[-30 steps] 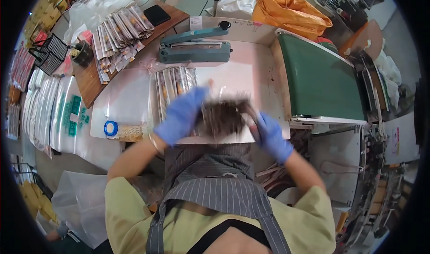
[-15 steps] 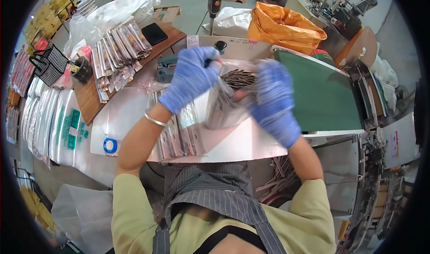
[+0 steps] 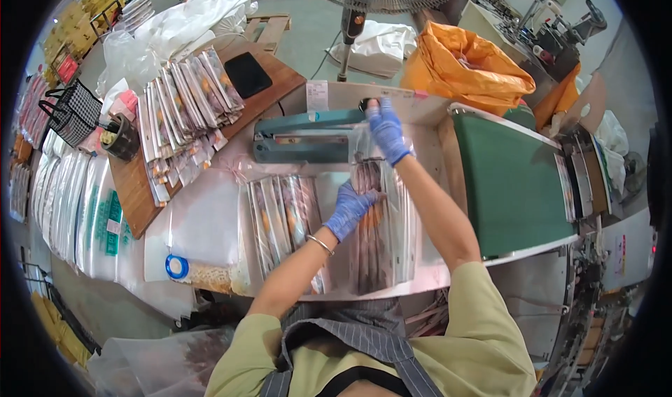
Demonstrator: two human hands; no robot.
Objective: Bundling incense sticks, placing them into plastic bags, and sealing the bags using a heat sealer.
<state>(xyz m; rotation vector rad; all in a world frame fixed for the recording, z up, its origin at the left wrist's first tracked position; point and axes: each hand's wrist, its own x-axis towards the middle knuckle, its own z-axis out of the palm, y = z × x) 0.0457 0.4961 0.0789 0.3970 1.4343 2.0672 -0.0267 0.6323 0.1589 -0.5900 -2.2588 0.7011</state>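
My left hand (image 3: 350,209) in blue glove presses flat on long clear pouch (image 3: 374,222) at frame centre, pinning it to tabletop (image 3: 210,215). My right hand (image 3: 386,131) grips pouch's top end, holding its mouth at teal bar sealer (image 3: 308,136) above, likely so the opening lies straight. Row of filled clear pouches (image 3: 280,218) lies just left of it. Fanned stack of similar packets (image 3: 185,110) on wooden board, upper left. Orange plastic bag (image 3: 472,75) upper right; green conveyor belt (image 3: 514,180) right. Blue tape roll (image 3: 176,266) lower left.
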